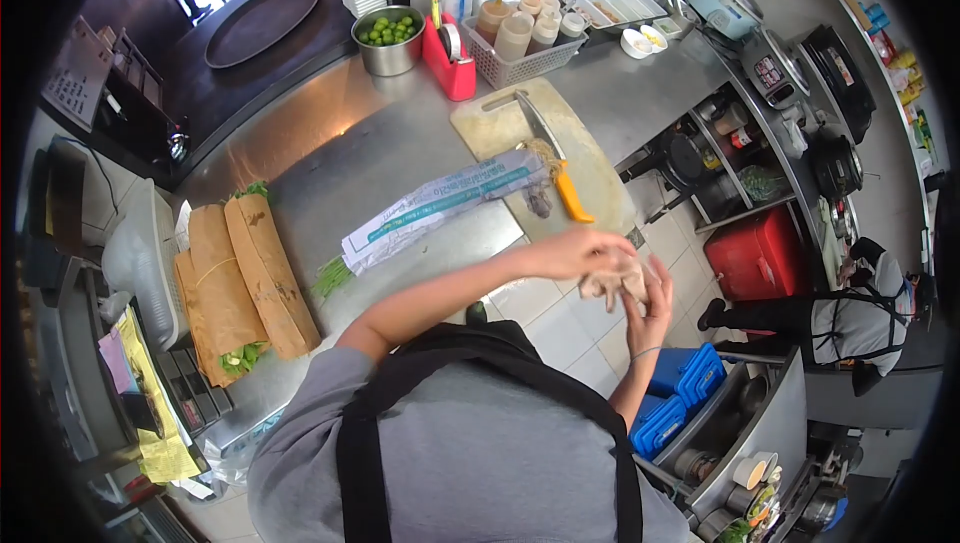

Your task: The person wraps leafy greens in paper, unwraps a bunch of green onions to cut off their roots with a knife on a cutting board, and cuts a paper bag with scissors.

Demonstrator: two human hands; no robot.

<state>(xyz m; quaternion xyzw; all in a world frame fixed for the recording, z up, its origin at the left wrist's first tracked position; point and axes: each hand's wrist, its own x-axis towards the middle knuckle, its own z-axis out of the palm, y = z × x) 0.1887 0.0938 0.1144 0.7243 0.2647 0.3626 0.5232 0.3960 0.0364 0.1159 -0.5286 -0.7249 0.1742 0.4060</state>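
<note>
My left hand [572, 251] and my right hand [651, 305] meet in front of my body, off the counter's near edge. Between them is a crumpled beige glove [606, 286], with thin finger-like ends hanging down. Fingers of both hands are closed on it. Just beyond lies a pale cutting board [485, 125], bearing a knife with an orange handle [572, 195]. A long paper-wrapped bundle of greens [440, 205] rests across the steel counter, its root end on the board and green tips showing at the left.
Brown paper rolls of greens [240, 278] lie at the left. Along the back stand a pot of limes [390, 55], a red tape dispenser [448, 65] and a basket of sauce bottles [520, 61]. Blue bins [680, 395] are at my right; a co-worker [850, 323] stands farther right.
</note>
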